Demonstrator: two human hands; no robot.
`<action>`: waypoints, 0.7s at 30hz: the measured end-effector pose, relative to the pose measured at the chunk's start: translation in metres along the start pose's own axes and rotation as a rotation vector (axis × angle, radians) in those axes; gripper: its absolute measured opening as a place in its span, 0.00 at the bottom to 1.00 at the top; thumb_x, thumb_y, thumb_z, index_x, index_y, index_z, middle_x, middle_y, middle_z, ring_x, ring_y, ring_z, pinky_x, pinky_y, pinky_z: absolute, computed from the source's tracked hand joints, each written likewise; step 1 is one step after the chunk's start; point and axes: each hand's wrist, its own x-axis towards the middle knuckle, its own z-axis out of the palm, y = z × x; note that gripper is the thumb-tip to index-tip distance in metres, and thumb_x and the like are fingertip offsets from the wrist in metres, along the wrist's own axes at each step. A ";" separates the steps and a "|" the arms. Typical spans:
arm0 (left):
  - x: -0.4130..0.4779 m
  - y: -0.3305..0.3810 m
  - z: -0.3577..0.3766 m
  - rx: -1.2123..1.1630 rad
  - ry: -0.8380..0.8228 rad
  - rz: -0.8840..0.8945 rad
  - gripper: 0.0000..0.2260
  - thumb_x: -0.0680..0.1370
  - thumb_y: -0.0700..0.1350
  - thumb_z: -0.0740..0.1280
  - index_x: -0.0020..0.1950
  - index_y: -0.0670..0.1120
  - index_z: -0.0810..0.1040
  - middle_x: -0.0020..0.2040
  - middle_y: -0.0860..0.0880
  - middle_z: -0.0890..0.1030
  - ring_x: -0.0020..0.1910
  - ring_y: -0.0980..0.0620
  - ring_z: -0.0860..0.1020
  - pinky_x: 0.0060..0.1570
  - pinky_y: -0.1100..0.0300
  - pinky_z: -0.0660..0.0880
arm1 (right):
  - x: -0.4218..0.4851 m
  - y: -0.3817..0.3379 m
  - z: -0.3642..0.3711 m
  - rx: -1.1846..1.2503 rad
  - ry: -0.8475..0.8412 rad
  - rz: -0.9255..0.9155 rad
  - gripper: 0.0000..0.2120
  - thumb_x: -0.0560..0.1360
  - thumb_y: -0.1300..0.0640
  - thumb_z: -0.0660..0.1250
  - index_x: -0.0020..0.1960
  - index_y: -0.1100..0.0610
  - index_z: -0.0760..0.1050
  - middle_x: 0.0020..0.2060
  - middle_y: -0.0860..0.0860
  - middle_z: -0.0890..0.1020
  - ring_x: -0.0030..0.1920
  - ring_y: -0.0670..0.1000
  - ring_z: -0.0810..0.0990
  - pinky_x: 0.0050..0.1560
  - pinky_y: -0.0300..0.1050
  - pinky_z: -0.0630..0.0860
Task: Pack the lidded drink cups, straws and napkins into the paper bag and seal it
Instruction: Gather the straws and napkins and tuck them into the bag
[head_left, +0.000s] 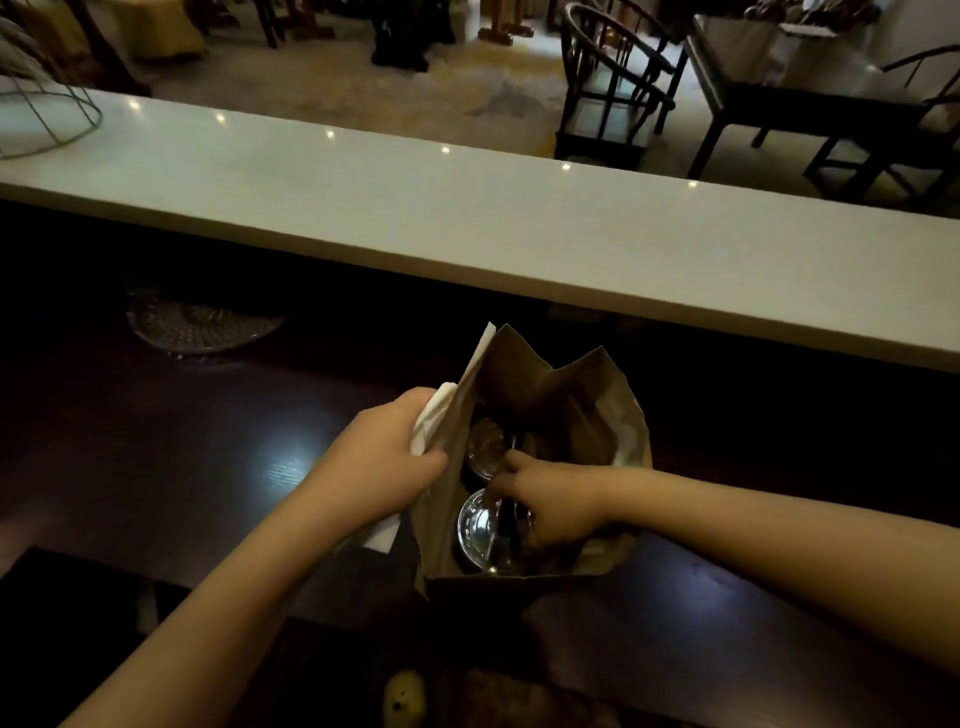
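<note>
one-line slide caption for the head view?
Left hand holds paper bag open with napkins; right hand reaches onto lidded cups inside.

Both forearms are bare, no sleeves, rings or watch visible.

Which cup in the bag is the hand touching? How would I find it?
Start at the long white counter, then drop down to the open brown paper bag on the dark table. Two clear-lidded cups sit inside; the right hand rests on the nearer cup, closest to the person. The farther cup sits deeper in and looks darker.
</note>
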 end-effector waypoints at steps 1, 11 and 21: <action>-0.001 0.002 -0.002 0.007 -0.014 -0.011 0.19 0.74 0.42 0.65 0.64 0.53 0.71 0.51 0.50 0.81 0.49 0.52 0.78 0.43 0.60 0.74 | -0.001 0.001 -0.001 0.038 -0.002 0.013 0.34 0.70 0.56 0.71 0.73 0.54 0.60 0.68 0.54 0.62 0.59 0.57 0.74 0.54 0.48 0.77; 0.012 0.021 -0.022 0.144 -0.124 0.054 0.19 0.73 0.45 0.66 0.64 0.50 0.71 0.54 0.46 0.80 0.50 0.48 0.78 0.50 0.51 0.76 | -0.013 -0.004 -0.014 0.290 0.015 0.157 0.41 0.68 0.56 0.73 0.75 0.50 0.55 0.71 0.51 0.61 0.68 0.55 0.68 0.60 0.44 0.73; 0.021 0.058 -0.033 -0.089 0.020 0.209 0.14 0.80 0.48 0.58 0.65 0.52 0.70 0.52 0.51 0.77 0.46 0.54 0.74 0.40 0.67 0.67 | -0.048 -0.008 -0.058 0.490 0.121 0.099 0.36 0.69 0.52 0.74 0.73 0.48 0.61 0.64 0.48 0.75 0.60 0.47 0.76 0.64 0.42 0.71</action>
